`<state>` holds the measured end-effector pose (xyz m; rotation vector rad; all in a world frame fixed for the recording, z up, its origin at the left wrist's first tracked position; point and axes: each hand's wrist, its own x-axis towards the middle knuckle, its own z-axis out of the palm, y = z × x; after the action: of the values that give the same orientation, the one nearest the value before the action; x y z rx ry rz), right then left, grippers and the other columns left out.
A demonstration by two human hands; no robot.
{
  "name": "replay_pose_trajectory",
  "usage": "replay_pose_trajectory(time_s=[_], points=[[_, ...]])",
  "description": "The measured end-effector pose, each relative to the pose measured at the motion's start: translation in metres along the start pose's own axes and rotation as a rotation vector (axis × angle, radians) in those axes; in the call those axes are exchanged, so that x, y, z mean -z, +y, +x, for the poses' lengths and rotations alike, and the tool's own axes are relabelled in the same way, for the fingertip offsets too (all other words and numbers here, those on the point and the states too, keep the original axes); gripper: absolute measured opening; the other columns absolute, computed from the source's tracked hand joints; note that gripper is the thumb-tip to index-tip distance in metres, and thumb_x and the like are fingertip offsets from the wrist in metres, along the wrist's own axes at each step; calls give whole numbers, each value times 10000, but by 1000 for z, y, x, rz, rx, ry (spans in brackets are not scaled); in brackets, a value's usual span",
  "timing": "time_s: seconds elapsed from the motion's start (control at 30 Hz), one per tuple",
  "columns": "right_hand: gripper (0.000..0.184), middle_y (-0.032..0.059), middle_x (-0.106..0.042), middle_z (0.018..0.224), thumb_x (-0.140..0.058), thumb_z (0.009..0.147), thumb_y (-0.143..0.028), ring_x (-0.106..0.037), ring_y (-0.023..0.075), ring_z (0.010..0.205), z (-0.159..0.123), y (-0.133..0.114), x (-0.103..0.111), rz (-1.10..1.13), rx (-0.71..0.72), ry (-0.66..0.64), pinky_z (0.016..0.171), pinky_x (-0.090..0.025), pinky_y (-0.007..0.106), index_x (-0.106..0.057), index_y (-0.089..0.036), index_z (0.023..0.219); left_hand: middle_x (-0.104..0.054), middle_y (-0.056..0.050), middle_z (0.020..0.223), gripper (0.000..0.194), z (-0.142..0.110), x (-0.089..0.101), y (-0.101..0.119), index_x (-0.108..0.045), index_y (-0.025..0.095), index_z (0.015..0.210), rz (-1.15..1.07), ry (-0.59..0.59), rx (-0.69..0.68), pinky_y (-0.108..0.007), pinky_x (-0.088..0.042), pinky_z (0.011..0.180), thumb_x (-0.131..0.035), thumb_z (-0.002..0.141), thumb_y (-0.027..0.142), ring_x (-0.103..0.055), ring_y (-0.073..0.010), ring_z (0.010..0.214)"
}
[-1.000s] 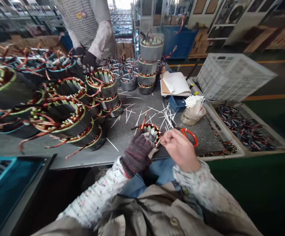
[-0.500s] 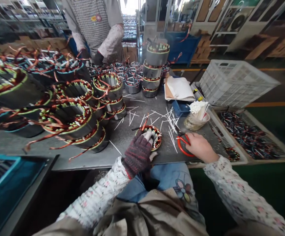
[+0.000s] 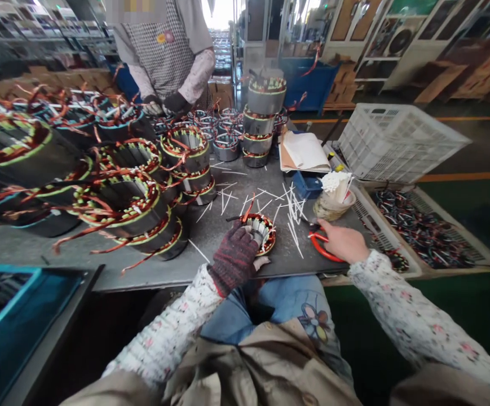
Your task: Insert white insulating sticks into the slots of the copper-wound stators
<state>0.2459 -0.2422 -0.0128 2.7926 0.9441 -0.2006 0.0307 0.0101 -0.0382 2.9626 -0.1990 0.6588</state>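
Note:
My left hand, in a dark knitted glove with pale fingertips, grips the left side of a small wound stator that rests on the bench near its front edge. Green-yellow wedges and copper windings ring its rim, and a red lead sticks up at the back. To the right, my bare right hand is closed over red-handled scissors low on the bench, index finger towards the pivot. The blades are hard to make out. Loose white sticks lie between stator and scissors.
Stacked stators fill the left side; another stack stands at the back. A cup of white sticks, a blue tray and papers sit right. Crates flank the bench. A gloved co-worker stands opposite.
My right hand and the scissors have shifted slightly right, away from the loose sticks. My left fingers have drawn back from the stator's opening, baring more of its inside. The co-worker's hands have come together.

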Motion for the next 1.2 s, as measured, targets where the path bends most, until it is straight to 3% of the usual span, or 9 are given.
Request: replay_pose_trajectory(time_s=[0.1, 0.2, 0.3, 0.43, 0.57, 0.73, 0.9, 1.07, 1.2], points=[[601, 132, -801, 1038, -574, 936, -327, -750, 290, 899, -2, -1, -4, 110, 98, 186, 762, -545, 346, -611, -185, 1518, -776, -159, 1143, 439, -1, 5, -4, -756, 151, 1119, -9, -22, -52, -569, -490, 1216, -742, 984, 568, -680, -347, 1276], [539, 167, -786, 1159, -563, 950, -355, -721, 323, 1045, -3, -21, 0, 196, 243, 302, 905, -556, 392, -669, -150, 1437, -767, -163, 1162, 454, -2, 8, -6, -748, 154, 1159, -20, -46, -48, -569, -476, 1228, -745, 980, 571, -667, -345, 1293], [553, 214, -766, 1210, -600, 941, -351, -677, 377, 1152, -1, -52, 15, 121, 349, 315, 1016, -524, 451, -690, -106, 1428, -768, -161, 1156, 443, -2, 8, -6, -751, 161, 1150, -34, -83, -24, -578, -468, 1236, -746, 980, 571, -665, -344, 1298], [563, 225, -782, 1170, -564, 980, -344, -704, 374, 1103, 7, -77, 35, -20, 390, 250, 906, -514, 418, -676, -93, 1471, -772, -177, 1149, 502, -4, 5, -6, -762, 134, 1150, -27, -56, -30, -611, -462, 1243, -734, 979, 605, -669, -363, 1304], [494, 135, -827, 1072, -528, 985, -342, -742, 305, 930, 6, -62, 30, 43, 409, 129, 732, -474, 358, -716, -191, 1416, -765, -178, 1190, 481, -5, 4, -5, -753, 141, 1207, -50, -65, -12, -611, -456, 1254, -733, 990, 570, -650, -355, 1334], [522, 181, -803, 1118, -516, 964, -341, -726, 315, 1027, -7, -37, 15, 49, 568, 279, 882, -511, 383, -720, -119, 1390, -765, -163, 1176, 480, -4, 8, -3, -748, 142, 1230, -44, -67, -11, -593, -439, 1275, -705, 1010, 566, -659, -347, 1320], [471, 160, -789, 915, -493, 992, -362, -702, 296, 847, -19, -42, 16, -13, 515, 247, 736, -443, 367, -760, -135, 1306, -762, -174, 1201, 463, -4, 10, 0, -729, 134, 1274, -83, -59, 34, -620, -429, 1272, -722, 1012, 516, -634, -364, 1374], [508, 167, -786, 1023, -606, 909, -352, -692, 322, 988, -33, -53, 19, 4, 635, 305, 835, -461, 378, -737, -153, 1358, -748, -175, 1246, 453, -5, 6, 3, -731, 138, 1271, -132, -36, 71, -618, -414, 1289, -739, 1002, 502, -586, -367, 1455], [467, 152, -801, 979, -595, 922, -342, -717, 308, 932, -34, -62, 19, 20, 628, 252, 776, -466, 367, -755, -175, 1328, -757, -166, 1187, 430, -6, 6, 2, -751, 141, 1191, -104, -15, 89, -618, -431, 1275, -736, 1001, 526, -625, -369, 1402]])
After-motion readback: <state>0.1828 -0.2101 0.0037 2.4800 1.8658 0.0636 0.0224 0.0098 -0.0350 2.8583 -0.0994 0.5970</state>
